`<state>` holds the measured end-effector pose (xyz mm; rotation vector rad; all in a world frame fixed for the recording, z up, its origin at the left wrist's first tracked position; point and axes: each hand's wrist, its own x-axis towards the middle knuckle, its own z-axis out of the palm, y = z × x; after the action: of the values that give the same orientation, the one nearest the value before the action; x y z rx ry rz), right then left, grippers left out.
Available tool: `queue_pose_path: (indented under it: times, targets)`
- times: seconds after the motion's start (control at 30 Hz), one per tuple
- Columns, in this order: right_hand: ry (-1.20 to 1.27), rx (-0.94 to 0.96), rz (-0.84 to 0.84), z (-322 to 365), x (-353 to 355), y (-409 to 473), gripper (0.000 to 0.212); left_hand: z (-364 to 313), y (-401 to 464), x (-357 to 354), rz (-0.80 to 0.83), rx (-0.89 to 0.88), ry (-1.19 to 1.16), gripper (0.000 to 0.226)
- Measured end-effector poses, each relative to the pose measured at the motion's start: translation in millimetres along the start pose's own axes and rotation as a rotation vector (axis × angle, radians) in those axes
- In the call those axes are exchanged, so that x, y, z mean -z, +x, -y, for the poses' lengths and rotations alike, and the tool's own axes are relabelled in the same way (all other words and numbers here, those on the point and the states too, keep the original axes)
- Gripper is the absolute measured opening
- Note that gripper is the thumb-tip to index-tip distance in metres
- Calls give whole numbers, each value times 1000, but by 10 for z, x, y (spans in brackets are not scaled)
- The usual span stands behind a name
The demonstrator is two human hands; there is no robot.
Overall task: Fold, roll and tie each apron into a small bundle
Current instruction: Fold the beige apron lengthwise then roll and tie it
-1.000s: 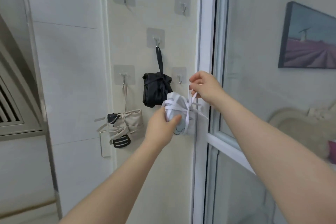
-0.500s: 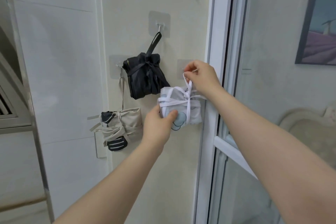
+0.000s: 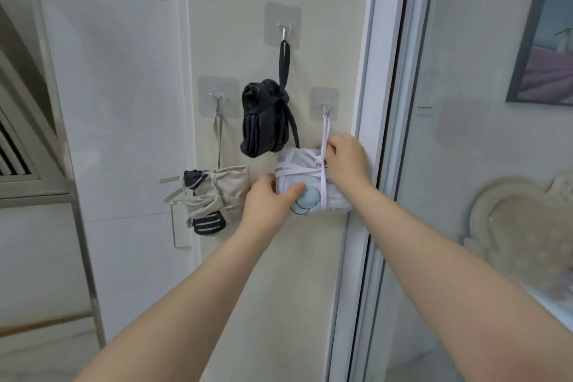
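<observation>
The left hand [image 3: 268, 200] grips the white bundle [image 3: 313, 186] from its left end, thumb across the front; the right hand [image 3: 345, 161] pinches its white strap [image 3: 325, 133], looped on a wall hook [image 3: 325, 110]. A black bundle [image 3: 266, 121] and a beige bundle [image 3: 217, 192] hang beside it

The left hand [image 3: 269, 201] grips the white bundle [image 3: 313, 184] from its left end; the right hand [image 3: 346, 161] pinches its white strap [image 3: 325, 133], looped on the hook [image 3: 325, 110] above. Left of the hands hang black [image 3: 263, 121] and beige [image 3: 214, 192] bundles.
</observation>
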<state>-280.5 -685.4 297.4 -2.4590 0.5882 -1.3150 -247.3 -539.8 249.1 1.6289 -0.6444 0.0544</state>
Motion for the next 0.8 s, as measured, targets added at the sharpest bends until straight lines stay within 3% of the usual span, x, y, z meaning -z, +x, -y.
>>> queue_pose_path:
  times: [0.13,0.23,0.4,0.47,0.6,0.8]
  targets:
    - [203,-99,-42,99,24,-297,27,27,-109,53,-1,35,-37,43]
    - [127,36,-221,278,112,-557,35,34,-226,158,36,-23,61,45]
    - [177,311,-368,534,50,-1036,29,158,-459,532,69,-190,314,16]
    - [171,408,-267,631,-101,-1225,20,276,-535,747,84,-210,334,7]
    - [192,467,90,869,-543,-1628,20,649,-739,1239,103,-189,476,14]
    - [108,496,630,1519,-1209,-2226,20,1364,-1127,2283,290,2,691,19]
